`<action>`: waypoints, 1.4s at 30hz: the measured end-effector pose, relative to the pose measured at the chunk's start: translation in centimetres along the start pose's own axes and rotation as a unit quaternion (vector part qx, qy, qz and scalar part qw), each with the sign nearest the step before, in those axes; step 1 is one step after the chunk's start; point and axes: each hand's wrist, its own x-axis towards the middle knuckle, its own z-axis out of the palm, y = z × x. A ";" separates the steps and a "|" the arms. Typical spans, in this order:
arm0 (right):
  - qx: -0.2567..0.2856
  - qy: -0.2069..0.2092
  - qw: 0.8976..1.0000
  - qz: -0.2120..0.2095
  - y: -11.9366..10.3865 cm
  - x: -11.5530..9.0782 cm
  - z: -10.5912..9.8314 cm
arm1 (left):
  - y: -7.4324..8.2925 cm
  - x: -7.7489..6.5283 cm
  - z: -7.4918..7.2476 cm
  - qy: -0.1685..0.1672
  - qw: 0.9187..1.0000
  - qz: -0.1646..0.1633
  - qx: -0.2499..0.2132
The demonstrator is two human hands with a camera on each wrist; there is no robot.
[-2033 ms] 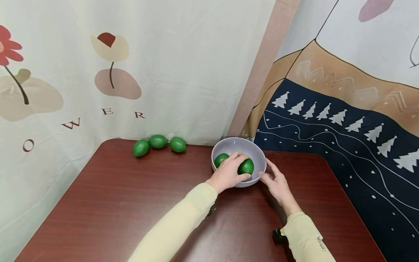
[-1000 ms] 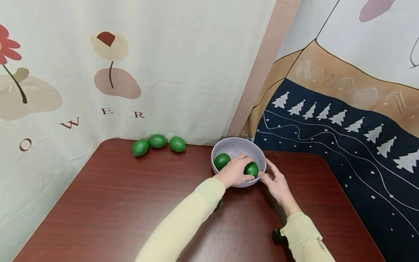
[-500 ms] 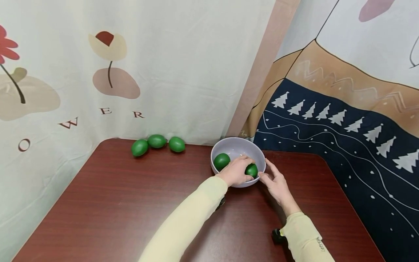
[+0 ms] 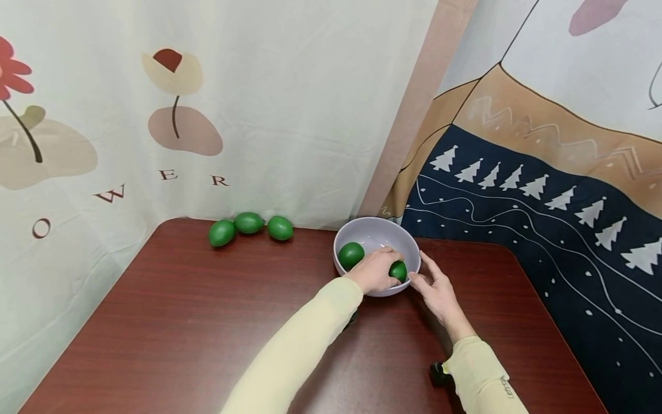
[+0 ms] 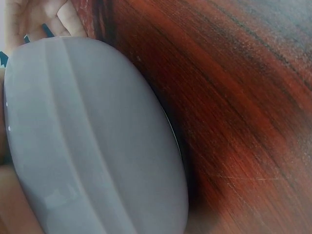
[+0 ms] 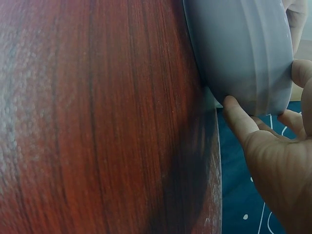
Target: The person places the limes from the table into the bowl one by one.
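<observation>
A lavender bowl (image 4: 385, 228) stands near the table's back edge. My left hand (image 4: 376, 270) reaches into it over the near rim, its fingers and thumb around a green lime (image 4: 397, 271). Another lime (image 4: 351, 255) lies in the bowl's left side. My right hand (image 4: 437, 290) holds the bowl from its right, thumb at the rim. In the right wrist view, fingers (image 6: 239, 117) of this hand touch the bowl's outer wall (image 6: 234, 53). The bowl's outer side (image 5: 97, 126) fills much of the left wrist view and hides the limes there.
Several things line the back: three more limes, a left one (image 4: 221, 233), a middle one (image 4: 249, 222) and a right one (image 4: 280, 228), on the dark red wooden table (image 4: 207, 322). Behind them hangs a pale printed curtain (image 4: 289, 115), with a navy tree-patterned cloth (image 4: 491, 213) at the right.
My left hand has moved right and lower within the bowl together with the lime, uncovering more of the other lime. The right hand has stayed at the bowl's side.
</observation>
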 end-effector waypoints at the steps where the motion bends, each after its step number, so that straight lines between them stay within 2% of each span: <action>1: 0.001 0.001 1.000 -0.001 0.0 0.0 0.0 | 0.0 0.0 0.0 -0.001 1.000 0.000 0.002; 26: 0.003 0.007 1.000 -0.016 0.2 0.2 0.0 | 0.2 0.2 -0.2 -0.016 1.000 -0.015 0.017; 37: -0.001 0.003 1.000 -0.016 0.0 0.2 0.0 | -0.2 -0.7 -0.7 0.005 1.000 0.009 0.012; 42: -0.012 0.001 1.000 -0.012 0.1 0.1 0.0 | -0.3 -1.4 -0.7 0.030 0.999 0.030 0.003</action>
